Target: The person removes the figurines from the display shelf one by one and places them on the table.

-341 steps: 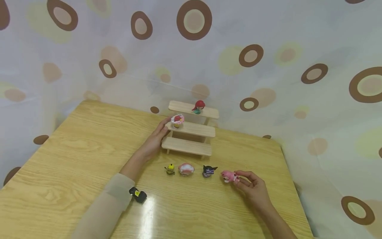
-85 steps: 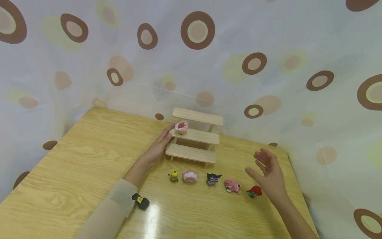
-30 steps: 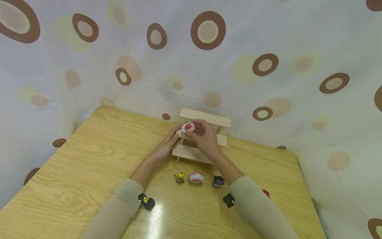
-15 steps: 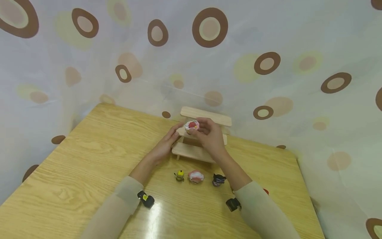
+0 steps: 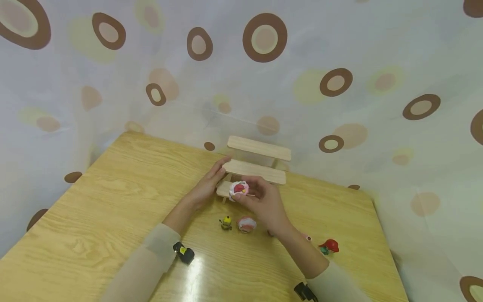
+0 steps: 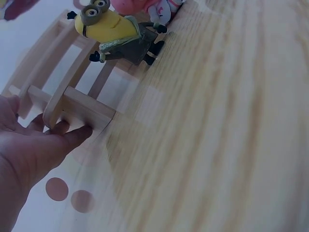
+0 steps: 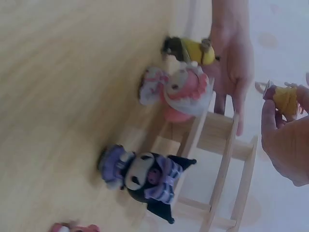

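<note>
My right hand [image 5: 266, 205] pinches a small figurine [image 5: 238, 189] with a red, white and pink top, in front of the lowest step of a three-tier wooden display stand [image 5: 256, 170]. In the right wrist view the figurine's yellow body [image 7: 286, 101] shows between thumb and fingers. My left hand [image 5: 206, 188] grips the stand's left end; in the left wrist view the thumb and fingertips lie around the end of a lower step [image 6: 79, 104]. On the table before the stand are a yellow minion figurine [image 5: 226, 223] and a pink-and-white figurine [image 5: 246, 225].
A black-and-purple figurine [image 7: 145, 176] stands beside the pink-and-white one, mostly hidden by my right arm in the head view. Farther right are a partly hidden pink figurine [image 5: 307, 237] and a red-haired mermaid figurine [image 5: 329, 246]. A patterned curtain [image 5: 302, 105] hangs behind the table.
Earlier the mermaid figurine moved from the top step to the table. My right hand has since lifted the red-and-white-topped figurine off the middle step and brought it down and forward. My left hand stays.
</note>
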`<state>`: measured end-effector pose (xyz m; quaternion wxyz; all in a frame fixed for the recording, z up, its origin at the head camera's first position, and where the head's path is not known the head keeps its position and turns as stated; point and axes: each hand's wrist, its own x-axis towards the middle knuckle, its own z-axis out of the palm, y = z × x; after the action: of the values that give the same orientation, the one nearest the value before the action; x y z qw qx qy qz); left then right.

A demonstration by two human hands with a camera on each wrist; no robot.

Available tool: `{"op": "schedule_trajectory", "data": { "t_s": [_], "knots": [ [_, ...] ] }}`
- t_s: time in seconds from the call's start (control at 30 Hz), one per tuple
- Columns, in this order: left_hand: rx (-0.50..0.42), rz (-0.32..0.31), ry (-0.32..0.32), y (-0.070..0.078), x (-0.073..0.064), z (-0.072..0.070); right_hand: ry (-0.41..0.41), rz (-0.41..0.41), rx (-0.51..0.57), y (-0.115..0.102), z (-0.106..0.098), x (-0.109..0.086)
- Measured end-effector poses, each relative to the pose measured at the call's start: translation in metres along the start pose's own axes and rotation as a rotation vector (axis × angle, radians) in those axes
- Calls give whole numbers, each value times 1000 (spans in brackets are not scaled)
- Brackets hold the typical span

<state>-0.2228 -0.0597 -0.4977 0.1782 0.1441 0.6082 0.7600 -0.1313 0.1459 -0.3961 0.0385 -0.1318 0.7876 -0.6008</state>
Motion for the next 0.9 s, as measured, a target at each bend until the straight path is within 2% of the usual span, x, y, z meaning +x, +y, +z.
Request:
{"op": "schedule_trajectory", "data": {
  "t_s": [0.17, 0.43, 0.9],
  "knots": [
    [39, 8, 9, 1, -1, 0, -75, 73, 26, 12, 9, -28],
    [77, 23, 19, -1, 3, 1, -134, 134, 7, 30, 24, -59],
    [72, 31, 36, 3, 3, 1, -181, 172, 48, 55, 42, -75]
  ]
}}
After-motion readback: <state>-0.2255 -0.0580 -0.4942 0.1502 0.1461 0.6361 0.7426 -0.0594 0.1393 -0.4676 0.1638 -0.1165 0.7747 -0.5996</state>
